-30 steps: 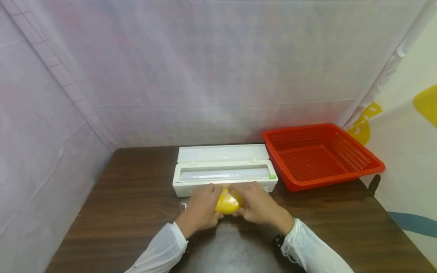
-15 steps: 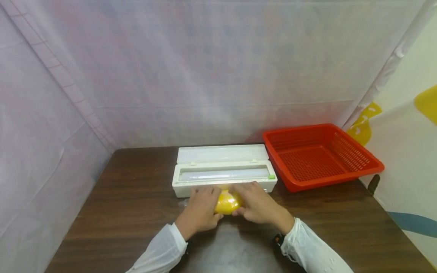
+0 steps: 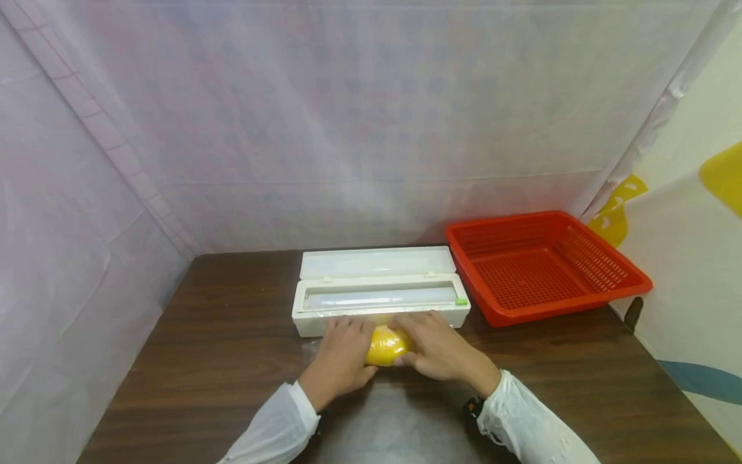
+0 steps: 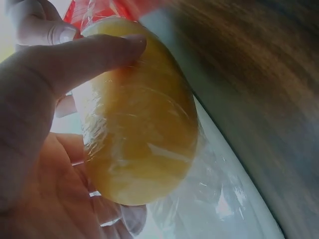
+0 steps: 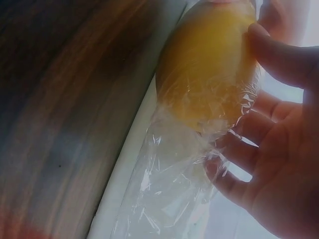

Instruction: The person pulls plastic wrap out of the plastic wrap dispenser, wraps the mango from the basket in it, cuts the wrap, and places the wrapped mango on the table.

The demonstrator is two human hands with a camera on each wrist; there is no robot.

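A smooth, oval yellow fruit (image 3: 385, 347), shaped like a mango, is held between both hands in front of the white cling film box (image 3: 377, 317). My left hand (image 3: 342, 354) grips its left end, its thumb (image 4: 99, 55) lying on the skin in the left wrist view. From the right, my right hand (image 3: 437, 348) grips the other end with curled fingers. Clear cling film (image 5: 164, 184) covers the fruit and hangs in creased folds beside it in the right wrist view. The fruit's far side is hidden by the fingers.
The box's lid (image 3: 377, 263) is tipped back, showing a roll of film (image 3: 382, 298) and a small green slider (image 3: 461, 301). A red plastic basket (image 3: 498, 312) stands right of it on the brown wooden table (image 3: 220, 361). White sheets (image 3: 371, 116) hang behind.
Both hands keep their grip on the fruit with only very slight shifts. The left hand's fingers have moved a little. Box and basket stay put.
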